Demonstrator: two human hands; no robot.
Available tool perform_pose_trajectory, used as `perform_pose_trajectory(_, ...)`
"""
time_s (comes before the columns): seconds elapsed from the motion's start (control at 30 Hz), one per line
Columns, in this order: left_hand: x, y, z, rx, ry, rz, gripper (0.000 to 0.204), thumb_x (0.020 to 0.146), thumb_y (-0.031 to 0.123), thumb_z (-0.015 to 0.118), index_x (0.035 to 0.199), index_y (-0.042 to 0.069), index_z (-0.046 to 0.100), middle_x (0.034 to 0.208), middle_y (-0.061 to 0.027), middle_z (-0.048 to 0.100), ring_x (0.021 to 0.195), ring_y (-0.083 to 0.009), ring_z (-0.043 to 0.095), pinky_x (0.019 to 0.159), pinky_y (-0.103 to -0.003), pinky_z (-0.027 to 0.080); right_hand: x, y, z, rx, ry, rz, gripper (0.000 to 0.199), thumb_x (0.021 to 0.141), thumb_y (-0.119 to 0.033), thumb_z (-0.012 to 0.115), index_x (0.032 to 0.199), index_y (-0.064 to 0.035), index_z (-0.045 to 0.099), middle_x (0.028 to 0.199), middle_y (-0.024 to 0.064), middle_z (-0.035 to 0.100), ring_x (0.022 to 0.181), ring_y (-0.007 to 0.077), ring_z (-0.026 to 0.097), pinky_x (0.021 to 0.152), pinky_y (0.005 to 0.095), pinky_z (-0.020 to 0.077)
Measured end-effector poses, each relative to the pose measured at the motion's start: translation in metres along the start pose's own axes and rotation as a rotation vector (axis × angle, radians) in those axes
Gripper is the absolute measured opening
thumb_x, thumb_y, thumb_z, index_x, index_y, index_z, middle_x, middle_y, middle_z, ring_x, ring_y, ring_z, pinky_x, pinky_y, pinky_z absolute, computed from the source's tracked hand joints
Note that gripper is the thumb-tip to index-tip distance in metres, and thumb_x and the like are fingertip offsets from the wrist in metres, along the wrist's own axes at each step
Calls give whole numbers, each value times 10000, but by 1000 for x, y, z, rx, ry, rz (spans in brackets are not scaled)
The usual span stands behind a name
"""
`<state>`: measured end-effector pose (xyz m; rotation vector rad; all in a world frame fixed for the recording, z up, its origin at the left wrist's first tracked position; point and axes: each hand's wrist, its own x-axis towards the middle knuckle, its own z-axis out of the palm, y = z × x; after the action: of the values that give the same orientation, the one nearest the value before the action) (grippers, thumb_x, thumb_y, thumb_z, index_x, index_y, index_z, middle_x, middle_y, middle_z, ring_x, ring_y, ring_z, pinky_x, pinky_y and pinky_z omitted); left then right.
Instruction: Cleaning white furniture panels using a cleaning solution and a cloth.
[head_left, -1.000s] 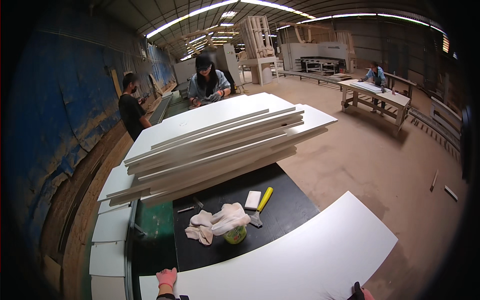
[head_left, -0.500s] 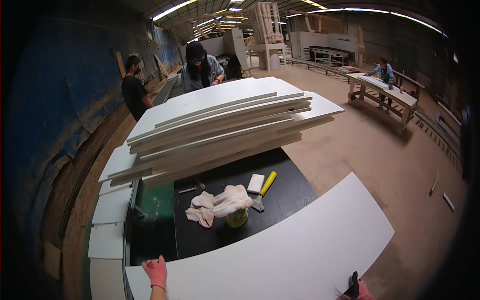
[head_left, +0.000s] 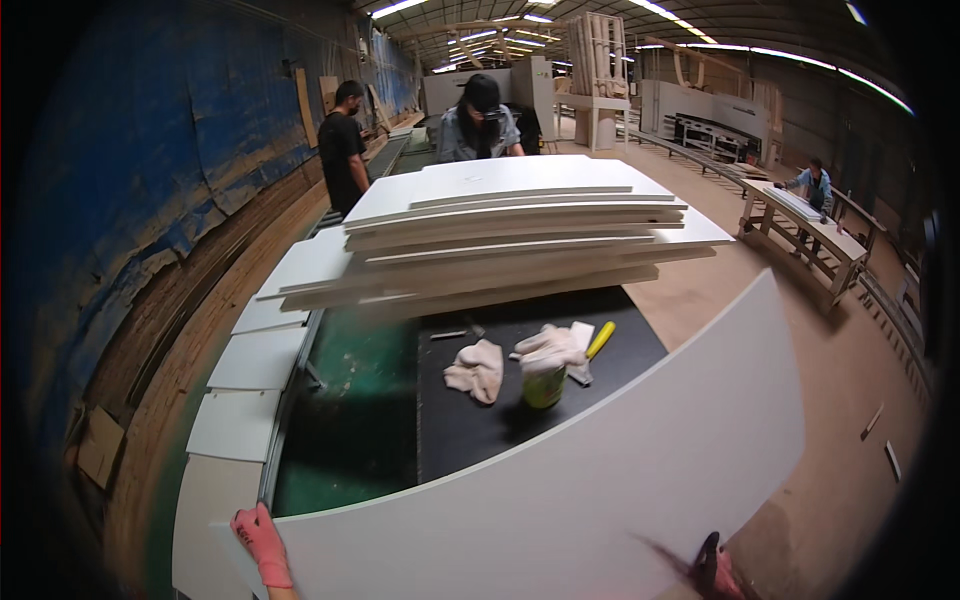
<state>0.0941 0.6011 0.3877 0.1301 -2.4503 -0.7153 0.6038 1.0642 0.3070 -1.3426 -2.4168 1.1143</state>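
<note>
White panel (head_left: 560,470) is held on the near side of the black board (head_left: 448,435); its long axis goes from lower left to upper right. I see the left hand (head_left: 262,548) gripping near its left end, the right hand (head_left: 718,572) its right edge, fingers partly hidden.

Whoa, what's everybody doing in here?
A person is holding a big flat white panel, the pink-gloved left hand at its left end, the pink-and-black-gloved right hand at its near right edge. Beyond it, a green tub topped with pale crumpled cloth stands before stacked white boards. A dark-capped co-worker is behind those.
</note>
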Motion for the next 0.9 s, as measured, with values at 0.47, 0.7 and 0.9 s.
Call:
perform_pose_trajectory(0.47,-23,-283,-324,172,584,-94,322,902,265,439,863,-26,570,768,-103,572,736,-233,528,743,-360,418,-9,-153,172,1299,-249,108,534,937,-421,391,1287,-18,369,1161,134,539,1013,296,547,932,441,424)
perform_pose_trajectory(0.7,7,-316,-467,427,-985,-91,320,823,341,577,950,49,609,932,-87,627,922,-235,566,825,-369,426,-24,-240,237,1345,-438,101,514,945,-406,387,1278,-16,386,1151,124,547,1014,271,549,924,416,432)
perform_pose_trajectory(0.9,29,-348,-461,328,-952,111,419,743,358,686,1019,50,619,995,-140,634,953,-257,591,831,-335,454,-14,-319,267,1378,-587,9,497,951,-393,383,1271,-14,400,1142,115,554,1015,249,551,916,395,438)
